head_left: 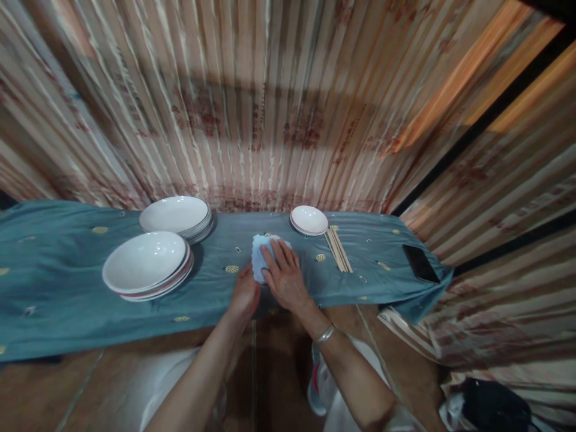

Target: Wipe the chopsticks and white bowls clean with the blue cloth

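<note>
A light blue cloth (259, 259) is bunched between my hands at the front of the table. My right hand (285, 277) lies over it, fingers bent and pressed onto the fabric. From the left, my left hand (245, 293) grips at the cloth's lower edge; its fingers go out of sight behind it. Whatever may be under the cloth is hidden. Beyond my right hand stand small white dishes (309, 219), stacked, with a reddish rim. Several wooden chopsticks (338, 249) lie beside them.
To the left stand a stack of white bowls (146, 264) and, behind it, a stack of white plates (175, 215). A dark phone (420, 263) lies near the right end of the teal tablecloth (216, 282). Patterned curtains (270, 108) hang directly behind the table.
</note>
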Available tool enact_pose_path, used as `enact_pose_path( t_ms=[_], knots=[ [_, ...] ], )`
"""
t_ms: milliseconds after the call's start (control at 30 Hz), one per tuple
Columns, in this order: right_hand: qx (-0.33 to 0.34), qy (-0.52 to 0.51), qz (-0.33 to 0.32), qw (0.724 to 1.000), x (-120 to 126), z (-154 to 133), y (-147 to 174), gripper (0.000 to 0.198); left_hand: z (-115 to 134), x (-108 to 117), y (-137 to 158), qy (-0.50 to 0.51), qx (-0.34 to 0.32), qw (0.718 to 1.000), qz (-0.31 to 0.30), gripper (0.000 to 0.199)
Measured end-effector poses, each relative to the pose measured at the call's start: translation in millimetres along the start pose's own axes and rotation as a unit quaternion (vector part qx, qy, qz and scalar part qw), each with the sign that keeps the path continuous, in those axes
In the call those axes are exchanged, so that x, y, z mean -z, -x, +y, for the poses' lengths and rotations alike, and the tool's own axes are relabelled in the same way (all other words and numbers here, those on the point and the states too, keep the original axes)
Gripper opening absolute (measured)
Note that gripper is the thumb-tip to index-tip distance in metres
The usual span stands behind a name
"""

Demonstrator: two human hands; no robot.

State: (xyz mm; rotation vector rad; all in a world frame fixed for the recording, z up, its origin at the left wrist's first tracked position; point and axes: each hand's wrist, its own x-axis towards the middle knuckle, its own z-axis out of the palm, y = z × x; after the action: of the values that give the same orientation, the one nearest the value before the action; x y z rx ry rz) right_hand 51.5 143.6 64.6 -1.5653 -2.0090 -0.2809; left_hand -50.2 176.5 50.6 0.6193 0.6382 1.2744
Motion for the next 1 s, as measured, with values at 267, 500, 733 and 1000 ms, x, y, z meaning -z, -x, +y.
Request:
enact_pose_path(
  t_ms=[267,500,733,1000],
  knots=[
    [-0.069,-0.084,0.023,0.994,3,8,-8,0.048,-5,-1,2,-0.029,0.003,1.000,-0.011,0.013],
    [-0.126,-0.181,0.048,0.974,3,16,-11,0.046,0,-4,8,-0.055,0.037,0.997,0.034,0.017],
    [-0.221,-0.296,0.074,0.926,-11,40,-14,0.039,1,-5,10,-0.054,0.060,0.997,0.019,0.019],
    [-0.233,-0.307,0.075,0.920,-13,43,-11,0.040,10,-9,14,-0.050,0.081,0.995,0.013,0.025]
  ],
)
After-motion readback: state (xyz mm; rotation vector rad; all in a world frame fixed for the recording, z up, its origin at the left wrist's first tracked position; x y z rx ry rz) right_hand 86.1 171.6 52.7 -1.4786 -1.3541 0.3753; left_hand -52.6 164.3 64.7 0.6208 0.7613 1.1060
